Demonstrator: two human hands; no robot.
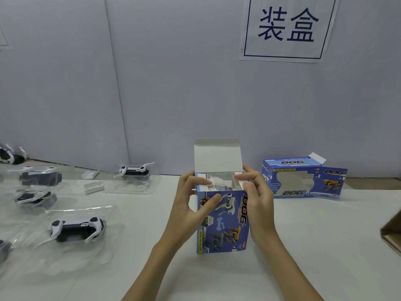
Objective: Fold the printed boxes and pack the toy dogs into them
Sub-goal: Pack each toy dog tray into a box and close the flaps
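Note:
A blue printed box [223,222] stands on end on the white table [325,246], its white top flap [217,155] raised. Something in clear plastic shows inside its open top. My left hand [193,200] holds the box's left side, thumb on the front face and fingers at the rim. My right hand [258,196] holds the right side, fingers reaching over the top edge. A black-and-white toy dog [76,229] lies in a clear tray at the left. Another toy dog [134,171] in its tray sits further back.
A second printed box [303,177] lies on its side at the right rear, end flaps open. More toy dogs in clear trays [39,187] crowd the left edge. A brown carton corner [392,233] pokes in at the right. A paper sign [286,27] hangs on the wall.

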